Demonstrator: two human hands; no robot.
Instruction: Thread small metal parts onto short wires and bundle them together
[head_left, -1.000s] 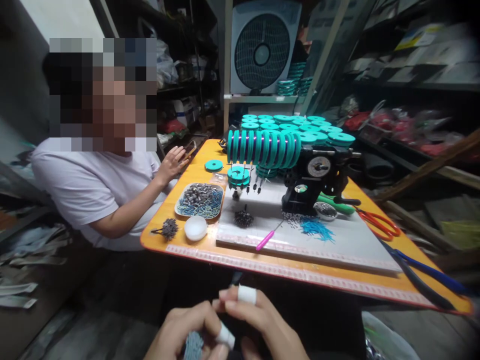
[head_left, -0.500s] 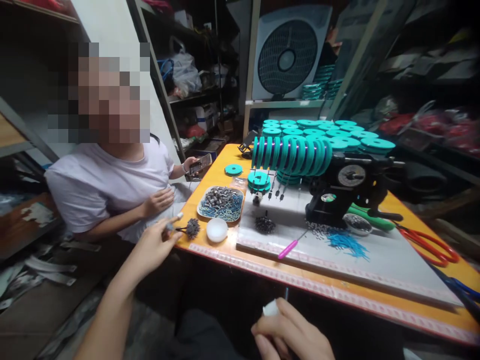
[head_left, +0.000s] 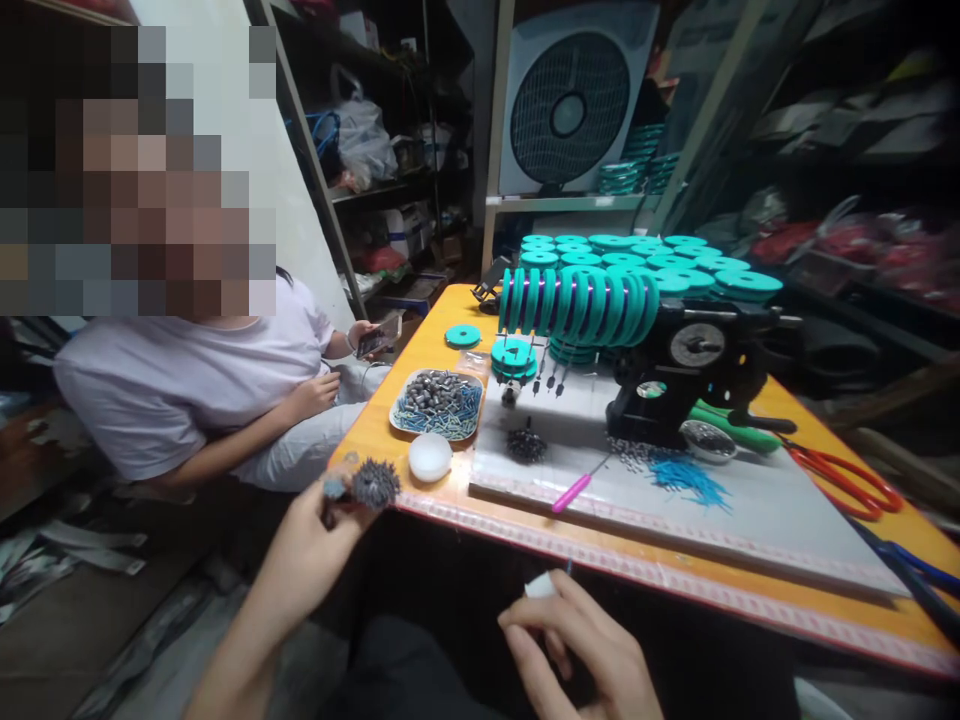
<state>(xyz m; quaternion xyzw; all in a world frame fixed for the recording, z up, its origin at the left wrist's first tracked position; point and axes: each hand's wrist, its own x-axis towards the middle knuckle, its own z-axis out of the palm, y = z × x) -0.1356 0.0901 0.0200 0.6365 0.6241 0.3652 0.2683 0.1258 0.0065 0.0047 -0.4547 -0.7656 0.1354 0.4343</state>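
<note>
My left hand [head_left: 322, 540] is at the near left corner of the table, fingers curled at a spiky cluster of small dark metal pieces [head_left: 375, 484]. A small blue-grey bit shows at its fingers; the exact grip is partly hidden. My right hand [head_left: 577, 650] is closed below the table's front edge, with the tip of a thin bluish rod [head_left: 570, 567] sticking up from it. A white wrap or scrap [head_left: 540, 587] shows at its fingertips. Beside the cluster stands a white round cup [head_left: 430, 457], and behind it a tray [head_left: 393, 422] of metal caps and blue-green pins.
A black hand-cranked machine [head_left: 694, 360] carries a row of teal discs [head_left: 577, 305]. A pink-handled tool [head_left: 572, 494], another dark cluster [head_left: 526, 445], blue strands [head_left: 686, 480] and orange-handled scissors [head_left: 847, 485] lie around it. A person [head_left: 202, 400] sits at left with a phone.
My left hand has drawn slightly down and toward me, and the spiky cluster has moved with it, away from the white cup. The right hand stays nearly in place. The view shifts slightly.
</note>
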